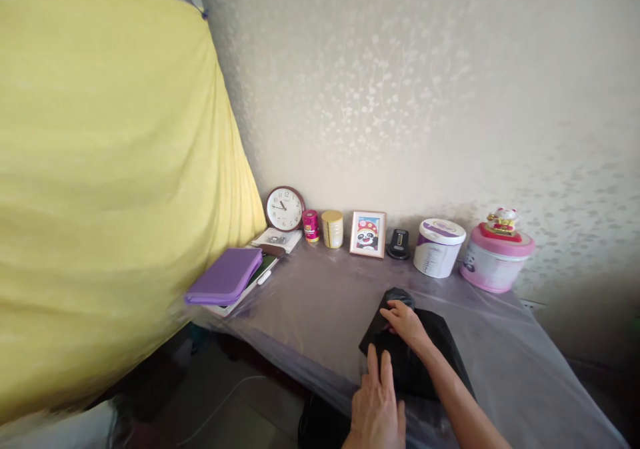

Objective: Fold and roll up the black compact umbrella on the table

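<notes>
A limp black item [443, 342], cloth or thin bag, lies near the table's front edge; its exact kind is unclear. At its far end is a rounded, slightly shiny black bulge [400, 296]. My right hand [406, 324] is over the item just below this bulge, its fingers bent and closed on the black material. Something small and purple shows faintly under those fingers. My left hand [375, 402] lies at the item's near left edge, fingers stretched out and touching it, holding nothing.
Along the wall stand a round clock [285, 208], a pink can [311, 226], a yellow-lidded container [333, 230], a picture frame [367, 234], a black device [399, 244], a white tub [439, 249] and a pink tub [495, 262] with a cat figurine [501, 222]. A purple folder [225, 276] lies left, beside a yellow curtain [115, 169].
</notes>
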Action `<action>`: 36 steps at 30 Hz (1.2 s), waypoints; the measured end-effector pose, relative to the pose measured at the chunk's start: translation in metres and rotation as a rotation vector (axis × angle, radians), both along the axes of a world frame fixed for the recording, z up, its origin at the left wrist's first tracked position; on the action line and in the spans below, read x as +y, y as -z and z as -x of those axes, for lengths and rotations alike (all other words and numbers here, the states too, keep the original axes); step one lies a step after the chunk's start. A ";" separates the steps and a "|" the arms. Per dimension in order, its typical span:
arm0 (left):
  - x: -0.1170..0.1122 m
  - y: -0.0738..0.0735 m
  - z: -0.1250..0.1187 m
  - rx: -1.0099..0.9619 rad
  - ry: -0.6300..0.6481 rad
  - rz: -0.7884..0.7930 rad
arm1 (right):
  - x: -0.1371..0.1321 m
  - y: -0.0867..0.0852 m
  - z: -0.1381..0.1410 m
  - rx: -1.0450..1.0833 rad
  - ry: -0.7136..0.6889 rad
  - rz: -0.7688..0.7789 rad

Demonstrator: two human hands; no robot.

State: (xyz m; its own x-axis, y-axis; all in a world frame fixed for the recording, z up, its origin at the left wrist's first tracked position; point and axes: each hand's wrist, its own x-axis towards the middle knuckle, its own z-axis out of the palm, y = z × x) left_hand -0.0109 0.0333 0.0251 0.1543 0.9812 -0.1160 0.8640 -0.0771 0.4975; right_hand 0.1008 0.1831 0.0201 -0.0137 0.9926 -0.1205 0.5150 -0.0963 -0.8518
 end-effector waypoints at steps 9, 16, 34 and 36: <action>0.012 0.000 -0.006 0.135 0.155 -0.088 | -0.008 -0.009 0.009 -0.234 -0.228 -0.151; 0.018 0.009 -0.005 0.131 0.150 -0.031 | -0.045 -0.019 0.010 -0.337 -0.409 -0.412; 0.024 -0.006 -0.011 0.166 0.061 0.159 | 0.044 0.020 -0.038 -0.484 -0.414 -0.722; 0.024 -0.008 -0.011 0.154 0.052 0.184 | 0.057 0.021 -0.038 -0.508 -0.373 -0.637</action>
State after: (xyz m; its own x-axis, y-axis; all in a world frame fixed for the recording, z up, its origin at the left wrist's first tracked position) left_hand -0.0003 0.0574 0.0331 0.1706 0.9327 -0.3178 0.9280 -0.0437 0.3701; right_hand 0.1385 0.2400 -0.0010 -0.4438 0.8149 0.3728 0.7476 0.5661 -0.3473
